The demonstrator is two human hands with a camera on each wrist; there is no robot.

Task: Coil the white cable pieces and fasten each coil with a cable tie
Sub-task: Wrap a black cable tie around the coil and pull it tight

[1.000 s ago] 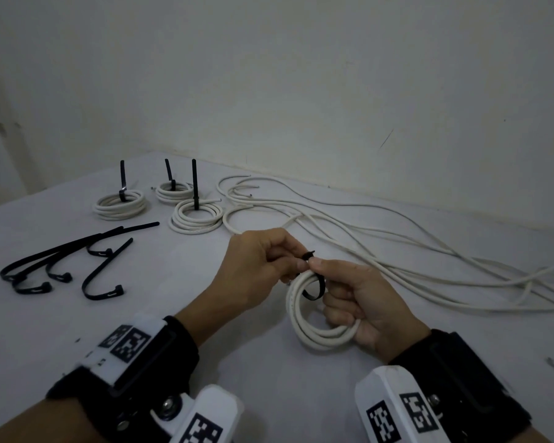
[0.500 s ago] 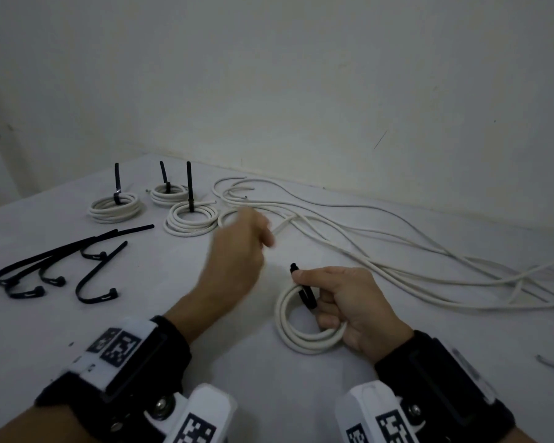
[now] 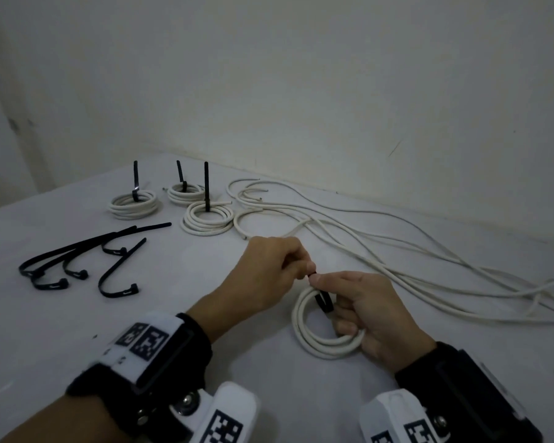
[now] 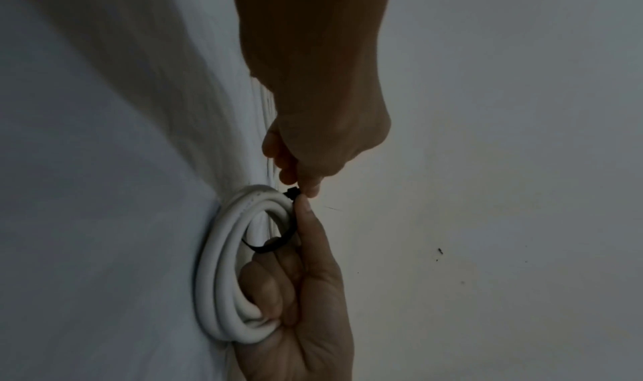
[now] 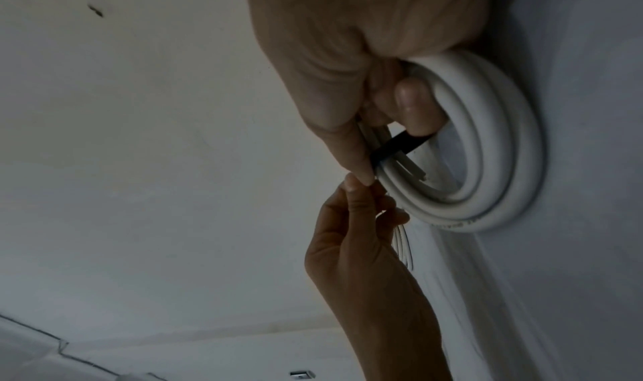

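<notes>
Three tied coils [image 3: 205, 215] sat upper left of the head view, tie tails sticking up. A fourth coil [image 3: 320, 340] was at centre, above the table [image 3: 173, 314]: right hand [image 3: 375, 318] curled round it, thumb and forefinger pinching the tie [image 3: 323, 302] looped through it. Left hand [image 3: 269, 270] pinched at the tie head; tail not visible, so cinching looked unfinished. Spare ties [image 3: 87, 263] lay at left, loose cables [image 3: 397, 251] ran right: I'd say roughly halfway, several pieces left.
</notes>
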